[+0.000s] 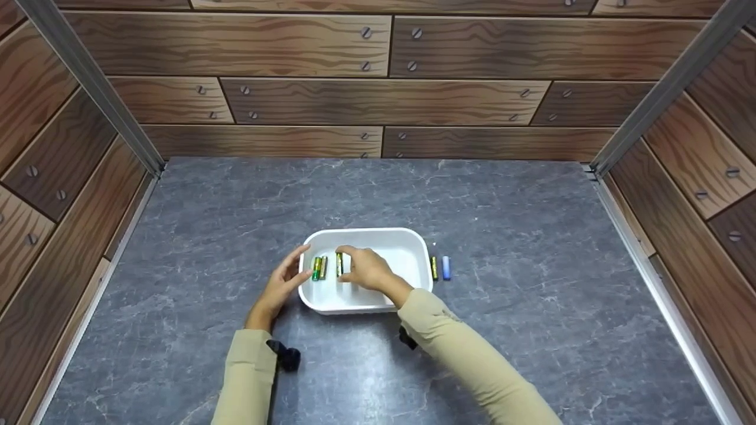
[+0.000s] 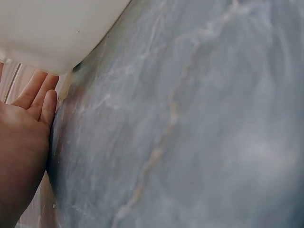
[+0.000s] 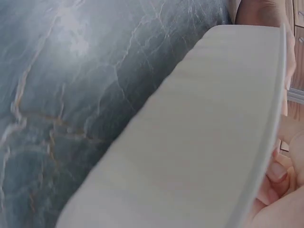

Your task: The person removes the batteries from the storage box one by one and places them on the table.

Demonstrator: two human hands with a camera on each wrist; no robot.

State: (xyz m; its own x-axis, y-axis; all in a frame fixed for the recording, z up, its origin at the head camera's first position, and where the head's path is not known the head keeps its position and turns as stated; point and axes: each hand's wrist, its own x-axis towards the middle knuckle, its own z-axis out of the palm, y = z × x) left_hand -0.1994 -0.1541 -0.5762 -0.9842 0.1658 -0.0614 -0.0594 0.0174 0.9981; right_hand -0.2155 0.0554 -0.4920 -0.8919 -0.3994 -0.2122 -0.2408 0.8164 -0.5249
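Right hand [image 1: 369,270] pinches a battery [image 1: 339,265] inside tray [image 1: 407,257]; left hand [image 1: 282,284], fingers extended, unclenched, at tray's left edge.

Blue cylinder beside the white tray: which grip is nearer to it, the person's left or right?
Right. The right grip is over the white tray, left of the blue cylinder; the left grip is farther off, at the tray's left end.

This looks like a built booth [image 1: 313,100], perhaps in a lab. Wood-patterned panels [image 1: 307,44] and metal posts [image 1: 97,85] surround a marbled tabletop [image 1: 502,236].
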